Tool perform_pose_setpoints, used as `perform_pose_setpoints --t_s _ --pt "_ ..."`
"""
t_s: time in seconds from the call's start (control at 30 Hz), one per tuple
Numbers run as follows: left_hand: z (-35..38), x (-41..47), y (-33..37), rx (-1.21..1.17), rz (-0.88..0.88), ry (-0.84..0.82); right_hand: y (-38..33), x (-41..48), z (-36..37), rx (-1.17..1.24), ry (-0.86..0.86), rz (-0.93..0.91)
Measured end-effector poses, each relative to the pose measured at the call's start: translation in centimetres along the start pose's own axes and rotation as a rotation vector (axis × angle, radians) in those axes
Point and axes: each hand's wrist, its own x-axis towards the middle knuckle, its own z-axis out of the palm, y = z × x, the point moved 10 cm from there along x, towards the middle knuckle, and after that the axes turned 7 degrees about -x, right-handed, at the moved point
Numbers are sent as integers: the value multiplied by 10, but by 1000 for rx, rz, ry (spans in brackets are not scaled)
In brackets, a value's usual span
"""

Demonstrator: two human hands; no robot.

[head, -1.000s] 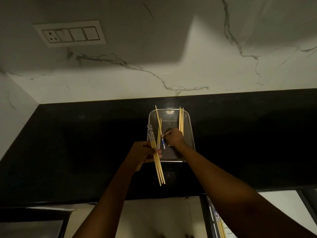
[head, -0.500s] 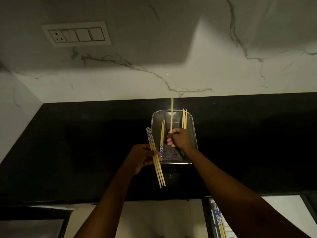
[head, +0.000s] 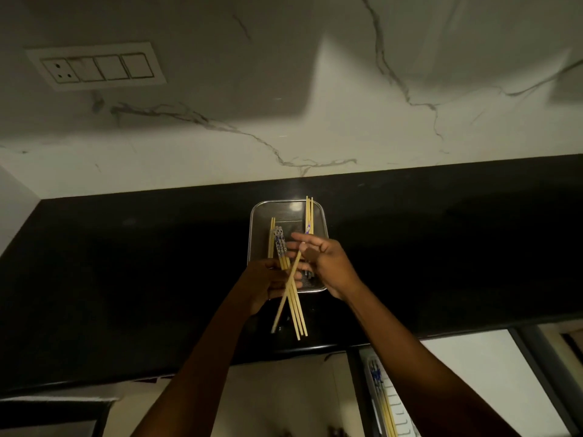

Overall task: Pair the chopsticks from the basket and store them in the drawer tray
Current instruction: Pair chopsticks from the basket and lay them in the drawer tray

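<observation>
Fingers (head: 295,247) of the right hand (head: 328,266) are spread loosely, and one lone chopstick (head: 288,287) leans against them. I cannot tell if they pinch it or only touch it. Its top end is at those fingers and its low end points down toward the bench (head: 126,279) edge. The left hand (head: 268,283) is closed around a bundle of chopsticks (head: 295,307). Their tops have a blue and white pattern. The lone stick crosses over this bundle like an X.

Both hands are just above the near end of the wire basket (head: 321,222), which sits on the dark bench. Two more sticks (head: 309,216) lie along the right side of the basket, and a couple (head: 271,234) lie at its left side. So the basket is not empty yet.

The step now looks like adding the lone stick to the bunch in the left hand. Next, I think the stick needs to turn until it lies straight beside the others, with ends lined up, so the left hand can close on it too.

The drawer tray (head: 399,411) is open at the bottom right, below the bench. Some chopsticks (head: 383,402) already lie in it.

A switch plate (head: 97,69) is on the wall. No words or brand names can be read anywhere.
</observation>
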Motion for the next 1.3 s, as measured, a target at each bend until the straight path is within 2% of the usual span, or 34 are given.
perform_pose_setpoints --t_s 0.23,0.47,0.6,0.83,1.3 --pt "34 -10 0 30 41 -64 -6 -25 -35 39 184 -35" --pt "57 -14 0 163 46 -175 -8 -35 -48 -110 107 64" --pt "60 -13 -8 238 39 -183 -9 -37 -51 -228 79 151" --pt "79 -17 -18 241 7 -279 2 -43 -62 -171 113 203" --pt "93 -26 -31 239 -40 -340 -6 -49 -58 -121 -213 173"
